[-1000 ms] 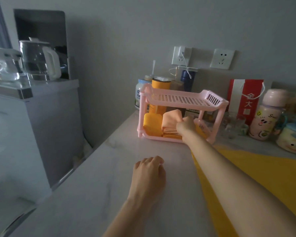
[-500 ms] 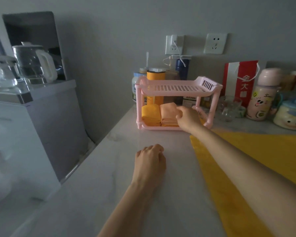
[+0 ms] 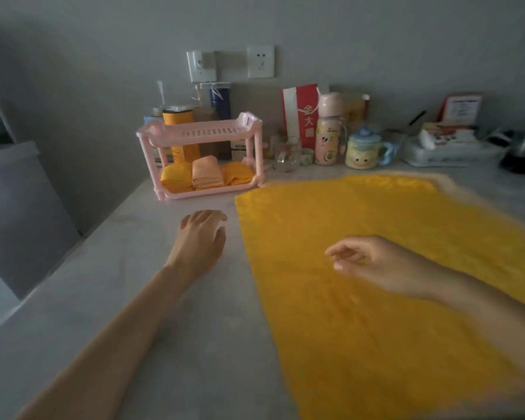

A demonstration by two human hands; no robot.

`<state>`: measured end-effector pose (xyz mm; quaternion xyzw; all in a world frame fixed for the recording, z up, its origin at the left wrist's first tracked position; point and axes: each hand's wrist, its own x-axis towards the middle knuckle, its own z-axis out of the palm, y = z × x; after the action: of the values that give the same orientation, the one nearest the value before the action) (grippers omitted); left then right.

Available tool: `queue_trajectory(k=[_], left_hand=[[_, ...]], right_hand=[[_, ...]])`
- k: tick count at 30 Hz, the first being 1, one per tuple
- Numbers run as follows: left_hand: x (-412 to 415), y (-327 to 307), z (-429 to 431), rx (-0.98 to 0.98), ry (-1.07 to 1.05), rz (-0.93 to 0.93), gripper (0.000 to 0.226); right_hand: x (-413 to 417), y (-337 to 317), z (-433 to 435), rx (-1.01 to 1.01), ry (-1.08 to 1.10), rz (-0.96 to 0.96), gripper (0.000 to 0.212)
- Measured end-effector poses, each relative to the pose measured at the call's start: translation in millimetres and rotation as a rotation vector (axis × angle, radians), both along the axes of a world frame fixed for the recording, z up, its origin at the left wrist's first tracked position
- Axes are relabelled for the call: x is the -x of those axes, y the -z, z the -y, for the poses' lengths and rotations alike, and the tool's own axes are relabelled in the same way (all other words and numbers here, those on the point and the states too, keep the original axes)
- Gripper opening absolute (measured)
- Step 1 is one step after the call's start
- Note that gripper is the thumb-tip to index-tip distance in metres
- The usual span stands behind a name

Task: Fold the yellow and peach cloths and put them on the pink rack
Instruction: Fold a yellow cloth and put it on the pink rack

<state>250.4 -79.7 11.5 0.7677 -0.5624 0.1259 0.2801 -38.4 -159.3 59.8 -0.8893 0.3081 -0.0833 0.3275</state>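
The pink rack [image 3: 152,135] stands at the back of the counter, left of centre. On its lower shelf lie a folded yellow cloth [image 3: 175,178], a folded peach cloth [image 3: 206,173] and another folded yellow cloth [image 3: 237,174], side by side. A large yellow cloth [image 3: 361,322] lies spread flat on the counter to the right. My left hand [image 3: 201,237] rests on the bare counter, just left of the spread cloth's edge, fingers relaxed. My right hand [image 3: 373,262] hovers over the spread cloth, fingers loosely curled and holding nothing.
Behind the rack stand an orange canister [image 3: 181,128] and jars. Along the wall to the right are a red gift bag [image 3: 300,113], a pink bottle [image 3: 329,128], a duck mug [image 3: 361,150] and a white tray [image 3: 446,150]. A grey appliance [image 3: 15,207] borders the counter's left edge.
My right hand let go of the peach cloth in the rack and drew back over the spread yellow cloth. The view swung right; my left hand stayed on the counter.
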Motion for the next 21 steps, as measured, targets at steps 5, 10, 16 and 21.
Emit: queue_trajectory(k=[5,10,16,21], left_hand=[[123,-20,-34,-0.009,0.416,-0.242,0.047],[189,-4,-73,-0.320,0.633,-0.133,0.089],[208,-5,-94,-0.524,0.622,0.002,0.090],[201,-1,-95,-0.458,0.593,0.015,0.080]], right_hand=[[87,18,-25,0.076,0.061,0.032,0.026],[126,26,-39,0.107,0.035,-0.030,0.039],[143,36,-57,0.098,-0.029,-0.076,0.060],[141,42,-67,0.260,-0.059,-0.111,0.076]])
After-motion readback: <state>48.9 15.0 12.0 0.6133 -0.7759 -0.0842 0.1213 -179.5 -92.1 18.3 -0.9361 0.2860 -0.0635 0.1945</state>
